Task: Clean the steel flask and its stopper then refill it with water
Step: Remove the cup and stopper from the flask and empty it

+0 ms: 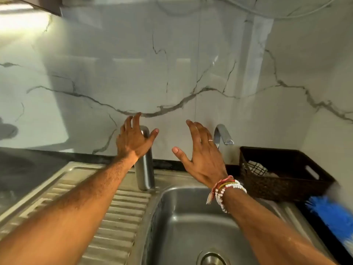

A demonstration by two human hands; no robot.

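Head view: the tall brushed-steel flask (pixel 145 169) is stood upright on the ribbed steel drainboard (pixel 118 217), just beside the sink basin (pixel 191 226). Left hand (pixel 133 142) and right hand (pixel 200 155) are spread wide, nothing held. Stopper can't be made out, so pretty much everything looks left to be done.

steel flask (pixel 145 169) upright on drainboard (pixel 122 217); basket (pixel 282 184), perhaps brush (pixel 332 213), on counter (pixel 28 169).

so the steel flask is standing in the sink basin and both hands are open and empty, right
Not quite. The head view shows the flask standing upright on the ridged drainboard, to the left of the sink basin, not in it. The rest holds: the left hand and the right hand are both open and empty.
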